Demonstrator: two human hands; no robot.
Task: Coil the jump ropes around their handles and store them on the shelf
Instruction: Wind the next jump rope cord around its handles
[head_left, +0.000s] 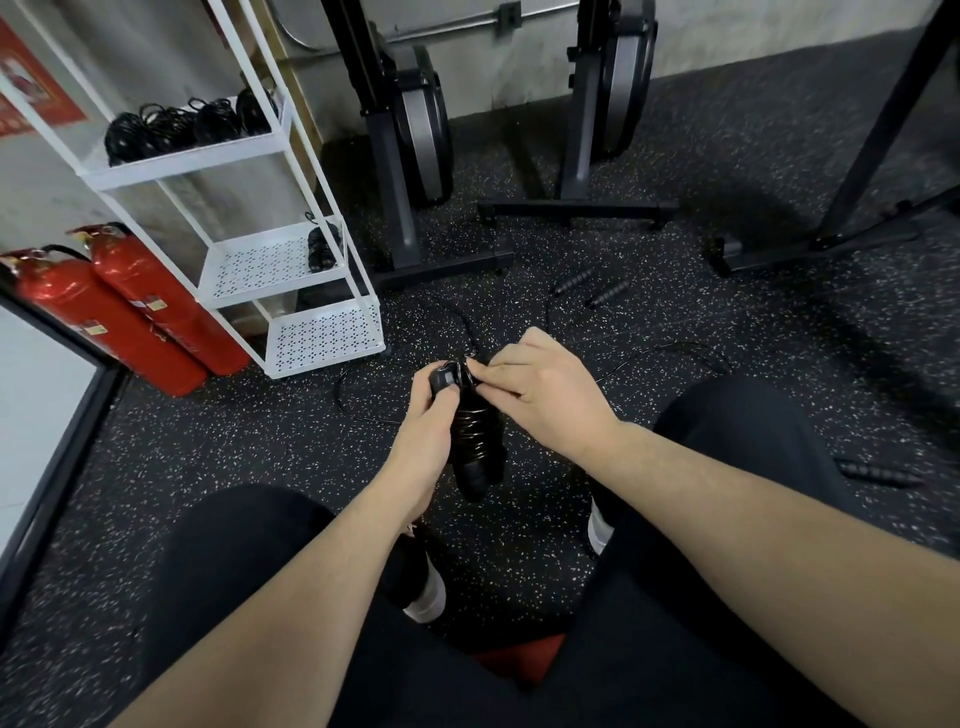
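Note:
My left hand (428, 428) grips the black handles of a jump rope (475, 447), which has thin black cord wound around it in several turns. My right hand (540, 387) pinches the cord at the top of the handles. The loose cord (358, 410) trails onto the floor in a loop to the left. A white shelf (249, 150) stands at the upper left, with several coiled ropes (182, 127) on its upper tier and one coiled rope (323, 248) on the middle tier.
Two loose rope handles (592, 288) lie on the speckled floor ahead, another handle (878, 475) at the right. Two red fire extinguishers (130, 312) lean left of the shelf. Black exercise machines (415, 135) stand behind. My knees frame the bottom.

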